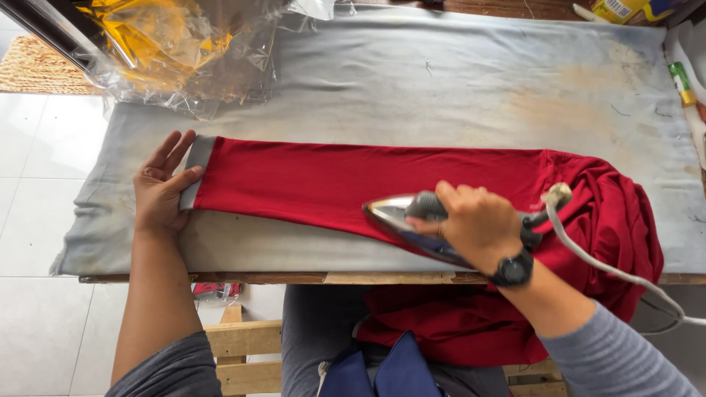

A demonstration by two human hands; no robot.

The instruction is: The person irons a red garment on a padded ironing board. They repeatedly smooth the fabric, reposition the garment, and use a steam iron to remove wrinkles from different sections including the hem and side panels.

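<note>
**Ironing a red sleeve, mid-press**

Right hand (476, 224) is wrapped around the handle of a shiny metal iron (412, 220), pressing on the long red fabric sleeve (331, 184). Left hand (163, 184) lies flat and open, pinning the sleeve's grey cuff (195, 170). Everything's on a grey cloth-covered counter (441, 88), crinkly clear plastic wrap (184, 51) at its far-left corner.

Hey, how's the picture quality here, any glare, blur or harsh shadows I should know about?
Head view: soft, even daylight with faint shadows; bright glare on the crinkled plastic wrap and a shine on the iron; the right hand, left hand and red garment look sharp; edges bend slightly.
</note>
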